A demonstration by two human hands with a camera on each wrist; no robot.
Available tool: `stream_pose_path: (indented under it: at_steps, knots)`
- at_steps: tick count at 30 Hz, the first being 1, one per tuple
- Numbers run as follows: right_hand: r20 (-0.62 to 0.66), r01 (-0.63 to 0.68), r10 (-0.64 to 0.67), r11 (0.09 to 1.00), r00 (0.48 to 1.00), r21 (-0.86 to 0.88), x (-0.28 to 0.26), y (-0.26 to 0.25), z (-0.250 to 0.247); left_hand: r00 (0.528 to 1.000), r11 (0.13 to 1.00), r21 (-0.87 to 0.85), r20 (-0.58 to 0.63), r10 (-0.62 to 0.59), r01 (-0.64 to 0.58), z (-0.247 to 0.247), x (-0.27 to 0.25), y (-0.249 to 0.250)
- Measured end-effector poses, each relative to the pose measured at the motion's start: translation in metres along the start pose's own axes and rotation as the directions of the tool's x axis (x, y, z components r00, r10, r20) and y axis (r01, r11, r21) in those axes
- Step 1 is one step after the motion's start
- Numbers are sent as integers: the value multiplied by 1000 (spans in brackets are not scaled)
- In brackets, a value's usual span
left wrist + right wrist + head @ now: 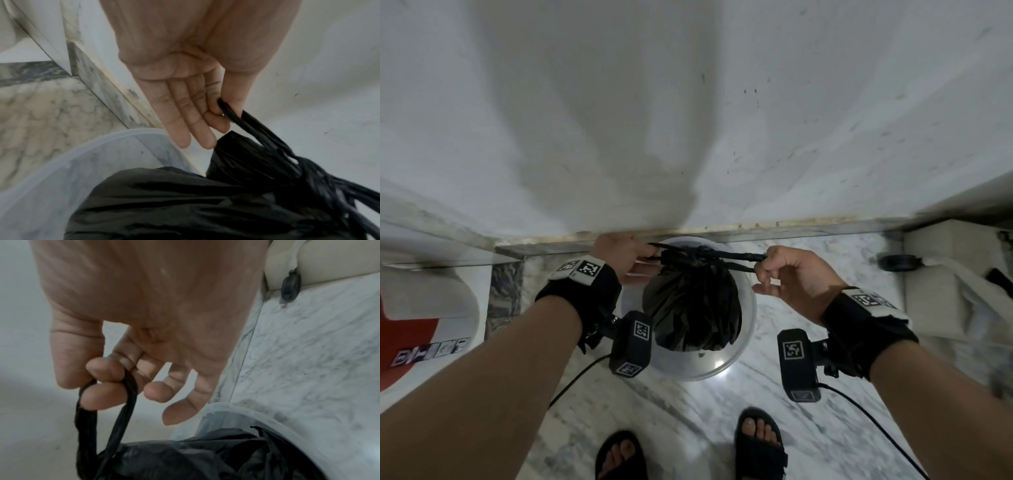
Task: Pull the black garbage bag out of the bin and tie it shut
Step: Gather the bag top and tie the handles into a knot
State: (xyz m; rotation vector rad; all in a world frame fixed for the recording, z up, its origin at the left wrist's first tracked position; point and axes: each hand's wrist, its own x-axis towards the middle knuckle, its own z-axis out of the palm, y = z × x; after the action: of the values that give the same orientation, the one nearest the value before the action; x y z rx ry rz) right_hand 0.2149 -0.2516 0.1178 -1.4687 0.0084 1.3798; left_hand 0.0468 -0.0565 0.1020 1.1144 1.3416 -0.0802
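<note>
Already the neck of the black garbage bag [693,308] is gathered and a knot [697,254] sits at its top, with one twisted tail running out to each side. The left hand [621,255] pinches its tail between thumb and forefinger, the other fingers lying straight, as the left wrist view shows. The right hand [787,274] has its tail looped round the curled forefinger and middle finger, thumb pressed against it, the remaining fingers loose. Both tails look taut, so I judge the knot is being drawn tight, or a second one is about to be made; whether it is a full knot or a single crossing cannot be told.

The bag hangs from these two grips over the translucent bin [748,308], its lower part apparently inside the rim. So the tying seems nearly done, while lifting the bag fully clear of the bin appears left to do.

The bin stands on a marble floor [808,428], white with grey veins, close against a plain white wall [688,102] with a marble skirting [756,228] at its foot. A cream piece of furniture on a black caster [899,263] stands to the right, and a red and white object [410,342] to the left. Two feet in black sandals [760,445] show at the bottom
</note>
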Motion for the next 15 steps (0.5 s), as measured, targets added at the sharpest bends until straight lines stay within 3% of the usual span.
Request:
stream_pose_path:
  at_steps: [6,8,10,11,15]
  knots:
    - [-26,-15,16,998,1000,57,3,0,-2,995,991,92,-19,-98,99,-7,-4,-4]
    - [-15,-78,77,984,997,-157,4,-3,-3,1000,990,139,-18,-9,12,-8,-6,3]
    - [2,-106,120,886,993,-451,2,-5,-5,995,981,165,26,94,-97,-10,-9,12]
    - [19,-100,128,850,992,-518,0,-6,-6,991,973,189,59,120,-129,-12,-10,14]
    - [57,40,-18,916,998,-400,-8,-5,-10,992,956,268,37,118,-123,-15,-14,8]
